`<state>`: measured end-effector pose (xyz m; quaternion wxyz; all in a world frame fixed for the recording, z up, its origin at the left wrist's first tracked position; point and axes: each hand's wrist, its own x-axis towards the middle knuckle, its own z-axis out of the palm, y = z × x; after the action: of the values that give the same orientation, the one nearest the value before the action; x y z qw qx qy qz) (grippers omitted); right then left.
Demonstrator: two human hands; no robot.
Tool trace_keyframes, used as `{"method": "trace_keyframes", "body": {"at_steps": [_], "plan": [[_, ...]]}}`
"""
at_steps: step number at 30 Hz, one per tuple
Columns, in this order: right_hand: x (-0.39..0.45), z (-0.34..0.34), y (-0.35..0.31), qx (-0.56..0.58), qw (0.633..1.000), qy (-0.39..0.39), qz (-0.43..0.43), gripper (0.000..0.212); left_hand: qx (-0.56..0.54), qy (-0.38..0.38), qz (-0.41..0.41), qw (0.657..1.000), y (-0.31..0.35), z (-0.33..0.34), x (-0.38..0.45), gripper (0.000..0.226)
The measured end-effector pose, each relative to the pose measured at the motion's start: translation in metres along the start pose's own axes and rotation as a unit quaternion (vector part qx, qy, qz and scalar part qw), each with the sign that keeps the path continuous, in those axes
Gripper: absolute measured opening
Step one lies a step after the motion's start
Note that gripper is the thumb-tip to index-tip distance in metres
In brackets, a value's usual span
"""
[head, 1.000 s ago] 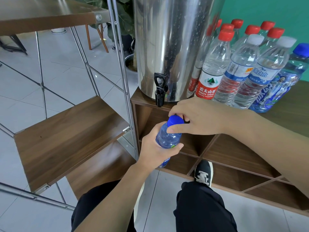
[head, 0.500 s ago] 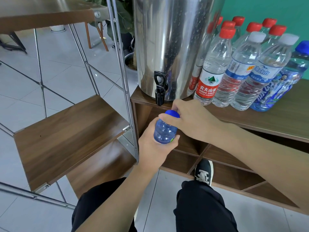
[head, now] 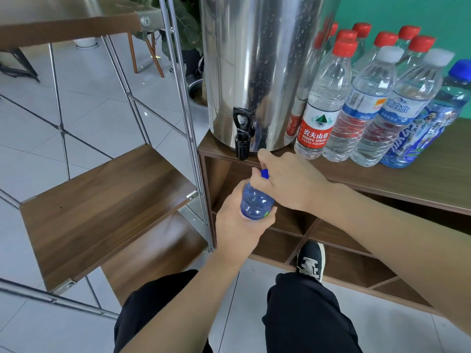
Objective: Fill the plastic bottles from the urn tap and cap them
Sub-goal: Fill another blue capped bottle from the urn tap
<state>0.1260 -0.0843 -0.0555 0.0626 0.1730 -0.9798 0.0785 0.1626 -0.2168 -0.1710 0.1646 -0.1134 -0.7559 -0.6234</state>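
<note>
L hand [head: 239, 225] wrapped round blue bottle [head: 254, 202], held in air just below urn tap [head: 242, 138], front of desk [head: 407, 184]. R hand [head: 293, 182] pinched on blue cap [head: 265, 173]. Judgement: keep bottle upright, L grip firm w/o squeezing, twist cap till snug.

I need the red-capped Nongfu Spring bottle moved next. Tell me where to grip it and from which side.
Grip the Nongfu Spring bottle around its red-labelled middle, coming from the front. It stands upright at the row's front, with the urn to its left and a white-capped bottle close on its right.
</note>
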Motion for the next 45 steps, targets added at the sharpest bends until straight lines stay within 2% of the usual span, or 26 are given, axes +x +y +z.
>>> {"method": "trace_keyframes", "body": {"at_steps": [5, 9, 12, 14, 17, 22, 25, 34, 36, 42, 45], "plan": [[0.001, 0.008, -0.002, 0.011, 0.999, -0.003, 0.047, 0.029, 0.014, 0.012, 0.002, 1.0, -0.005, 0.005, -0.001, 0.081], [-0.004, 0.006, 0.006, 0.055, 0.997, 0.007, 0.044, 0.045, 0.017, 0.018, -0.023, 0.999, -0.007, 0.007, 0.003, 0.073], [-0.012, 0.0, 0.013, 0.056, 0.996, 0.042, 0.05, 0.058, -0.005, 0.029, -0.035, 0.999, 0.0, 0.009, 0.004, 0.071], [-0.018, -0.002, 0.019, 0.105, 0.99, 0.064, 0.066, 0.06, -0.003, 0.033, -0.044, 0.998, 0.004, 0.009, 0.003, 0.07], [-0.033, -0.008, 0.037, 0.146, 0.981, 0.09, 0.095, 0.057, -0.002, 0.033, -0.052, 0.998, 0.015, 0.012, 0.0, 0.068], [-0.072, -0.025, 0.07, 0.15, 0.971, 0.088, 0.162, 0.042, 0.01, 0.018, -0.058, 0.998, 0.041, 0.025, 0.0, 0.069], [-0.092, -0.037, 0.094, 0.144, 0.964, 0.094, 0.204, 0.046, 0.008, 0.012, -0.046, 0.999, 0.064, 0.037, 0.009, 0.069], [-0.13, -0.043, 0.183, 0.175, 0.923, 0.15, 0.309, 0.031, -0.054, -0.008, -0.007, 0.999, 0.14, 0.106, 0.04, 0.068], [-0.128, -0.041, 0.199, 0.191, 0.915, 0.168, 0.313, 0.037, -0.064, -0.003, -0.012, 0.998, 0.147, 0.121, 0.046, 0.066], [-0.112, -0.055, 0.225, 0.25, 0.887, 0.215, 0.324, 0.076, -0.069, 0.008, -0.027, 0.997, 0.152, 0.155, 0.061, 0.062], [-0.1, -0.062, 0.236, 0.294, 0.875, 0.225, 0.312, 0.078, -0.067, 0.011, -0.033, 0.997, 0.151, 0.165, 0.07, 0.065]]}}
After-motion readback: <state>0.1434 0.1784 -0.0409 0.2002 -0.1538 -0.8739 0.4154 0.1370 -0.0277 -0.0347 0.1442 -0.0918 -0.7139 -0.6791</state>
